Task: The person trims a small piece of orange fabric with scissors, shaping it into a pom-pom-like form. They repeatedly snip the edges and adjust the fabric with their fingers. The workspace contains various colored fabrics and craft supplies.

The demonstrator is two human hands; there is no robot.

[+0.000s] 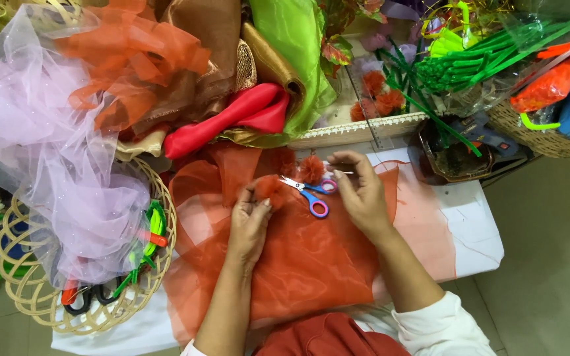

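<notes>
My left hand [251,217] pinches a small fluffy orange pompom [270,187] between fingers and thumb. My right hand [359,188] holds a thin pale needle-like pin [342,172] at its fingertips. Between the hands lie small scissors [309,194] with blue and pink handles, resting on a sheet of sheer orange fabric [298,257]. A second orange pompom [311,169] sits just above the scissors. Both forearms rest over the fabric.
A wicker basket [41,303] at left holds lilac tulle [47,145], black scissors and green stems. Piled fabrics in orange, brown, red and green lie behind. Green wire stems [470,62], more pompoms [377,95], a dark bowl [456,158] and baskets stand at right.
</notes>
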